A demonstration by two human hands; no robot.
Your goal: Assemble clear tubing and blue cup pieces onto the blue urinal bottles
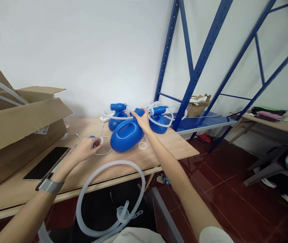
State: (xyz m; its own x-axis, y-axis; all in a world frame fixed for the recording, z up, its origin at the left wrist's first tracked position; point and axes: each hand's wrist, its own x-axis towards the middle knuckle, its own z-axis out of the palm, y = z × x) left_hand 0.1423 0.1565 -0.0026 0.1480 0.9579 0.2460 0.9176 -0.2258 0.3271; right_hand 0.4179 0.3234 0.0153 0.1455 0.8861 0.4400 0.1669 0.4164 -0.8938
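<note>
My right hand [142,119] is wrapped round the neck of a blue plastic urinal bottle [123,140], which lies tilted on the table with its handle facing up. My left hand [89,147] is closed, with a small white ring [101,141] at its fingertips. A bit of blue shows behind its knuckles, too hidden to make out. Another white ring [142,145] rests on the table beside the bottle. Across my lap loops a clear hose [118,162] with a translucent cap [123,214] on it. Behind stand two more blue bottles [114,124] [158,125] with hoses.
At the left is an open cardboard box [24,130] with hoses inside. A dark tablet [47,163] lies in front of it, and a white cable [105,153] runs behind my left hand. A blue metal rack [197,67] stands at the table's right end.
</note>
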